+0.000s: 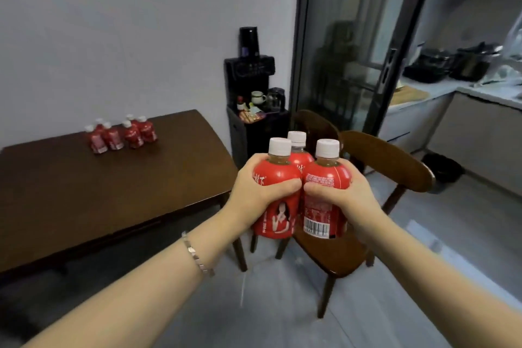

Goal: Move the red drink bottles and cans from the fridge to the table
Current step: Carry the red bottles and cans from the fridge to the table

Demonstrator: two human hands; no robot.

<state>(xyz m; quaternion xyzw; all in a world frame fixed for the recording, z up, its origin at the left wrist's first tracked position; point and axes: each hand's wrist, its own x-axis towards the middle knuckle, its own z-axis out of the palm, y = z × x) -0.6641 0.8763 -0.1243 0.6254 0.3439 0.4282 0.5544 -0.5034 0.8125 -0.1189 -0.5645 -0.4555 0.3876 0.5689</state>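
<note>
I carry three red drink bottles with white caps, bunched together upright in front of me. My left hand (261,188) grips the left bottle (275,215). My right hand (343,198) grips the right bottle (324,178). A third bottle (297,154) is wedged behind and between them, mostly hidden. The dark brown wooden table (99,200) lies to the left. Several red bottles (121,134) stand in a cluster near its far edge by the wall. The fridge is out of view.
Two dark wooden chairs (389,167) stand directly below and beyond my hands, at the table's right end. A black water dispenser (251,99) with cups stands against the wall. A glass sliding door (353,45) and a kitchen counter (452,87) lie to the right.
</note>
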